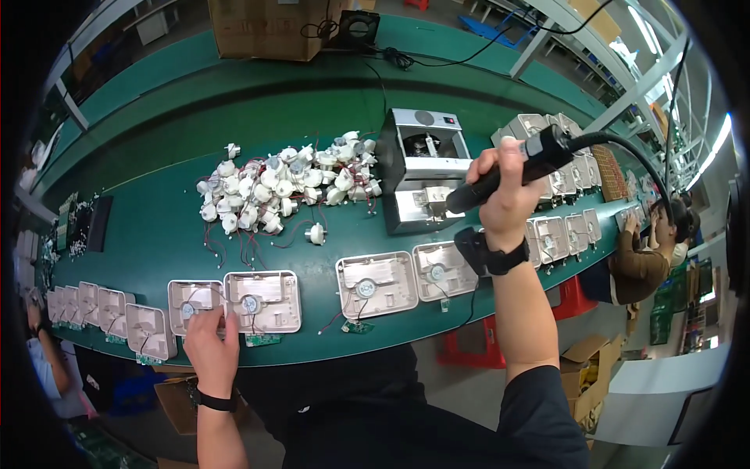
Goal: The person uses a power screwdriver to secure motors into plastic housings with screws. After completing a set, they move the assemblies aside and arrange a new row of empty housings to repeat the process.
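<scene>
In my right hand (509,191) is a black electric screwdriver (512,176), fingers wrapped round it and its cable trailing to the right. Its tip end is at the front of a grey screw feeder machine (406,207). My left hand (211,348) is closed over the near right corner of a pale plastic housing (183,291), which has a small round motor (187,310) inside; its fingertips are partly hidden. Right beside that stands another housing (285,305) with a motor, wires and a green circuit board (263,340) at its near edge.
Behind the housings lies a heap of white motor parts (269,184) with red wires. More housings (375,301) line the green table (312,344) at both sides. A cardboard box (266,31) and a small black fan (358,28) are at the back. Co-workers (644,262) sit at right.
</scene>
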Demonstrator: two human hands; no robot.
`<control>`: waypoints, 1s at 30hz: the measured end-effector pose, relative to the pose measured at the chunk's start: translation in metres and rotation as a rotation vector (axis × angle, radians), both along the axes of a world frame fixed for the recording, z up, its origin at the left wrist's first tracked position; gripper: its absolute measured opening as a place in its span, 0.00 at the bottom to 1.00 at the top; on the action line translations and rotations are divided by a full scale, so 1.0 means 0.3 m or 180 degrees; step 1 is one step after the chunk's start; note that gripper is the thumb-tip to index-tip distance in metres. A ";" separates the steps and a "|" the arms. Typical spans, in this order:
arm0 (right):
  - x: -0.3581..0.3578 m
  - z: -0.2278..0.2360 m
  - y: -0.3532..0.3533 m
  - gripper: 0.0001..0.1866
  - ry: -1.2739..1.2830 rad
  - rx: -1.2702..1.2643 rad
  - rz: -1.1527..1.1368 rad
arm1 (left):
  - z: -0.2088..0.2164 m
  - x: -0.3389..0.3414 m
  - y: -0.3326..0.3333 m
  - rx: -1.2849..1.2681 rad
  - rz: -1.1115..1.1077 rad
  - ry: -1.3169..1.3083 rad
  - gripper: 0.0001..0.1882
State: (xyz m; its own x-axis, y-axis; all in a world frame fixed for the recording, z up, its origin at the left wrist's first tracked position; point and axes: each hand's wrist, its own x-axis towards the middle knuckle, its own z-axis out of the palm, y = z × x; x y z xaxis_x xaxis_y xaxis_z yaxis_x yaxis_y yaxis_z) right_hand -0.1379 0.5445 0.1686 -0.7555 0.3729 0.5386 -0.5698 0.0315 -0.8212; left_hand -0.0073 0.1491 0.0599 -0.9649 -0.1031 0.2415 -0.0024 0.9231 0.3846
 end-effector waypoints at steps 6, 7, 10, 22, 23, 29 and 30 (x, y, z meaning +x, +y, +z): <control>0.120 0.029 -0.055 0.14 -0.0121 -0.0373 0.0350 | -0.004 -0.015 0.065 0.0063 -0.0130 0.0276 0.07; 0.153 0.029 -0.082 0.14 -0.0124 -0.0388 0.0389 | -0.001 -0.018 0.082 0.0171 -0.0238 0.0296 0.07; 0.224 0.021 -0.189 0.19 0.0029 -0.0312 0.1073 | 0.001 -0.003 0.098 0.0282 -0.0232 0.0268 0.07; 0.291 -0.011 -0.454 0.29 -0.0428 -0.0324 0.2029 | -0.026 -0.001 0.149 0.0571 -0.0244 0.0328 0.08; 0.289 -0.023 -0.466 0.29 -0.0478 -0.0324 0.2052 | -0.028 -0.001 0.147 0.0570 -0.0283 0.0290 0.10; 0.275 -0.104 -0.514 0.31 -0.0730 -0.0192 0.2103 | 0.018 0.054 0.132 0.0520 -0.0644 0.0311 0.21; 0.274 -0.113 -0.515 0.28 -0.0629 -0.0303 0.2310 | 0.032 0.067 0.136 0.0378 -0.0831 0.0255 0.24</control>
State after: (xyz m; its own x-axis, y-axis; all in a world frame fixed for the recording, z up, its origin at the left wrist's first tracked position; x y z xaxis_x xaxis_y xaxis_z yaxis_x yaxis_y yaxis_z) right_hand -0.0556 0.3901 0.1346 -0.9082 -0.2165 0.3581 -0.2626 -0.3715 -0.8905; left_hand 0.0127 0.1899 0.0695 -0.9409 0.1139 0.3191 0.2639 0.8370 0.4794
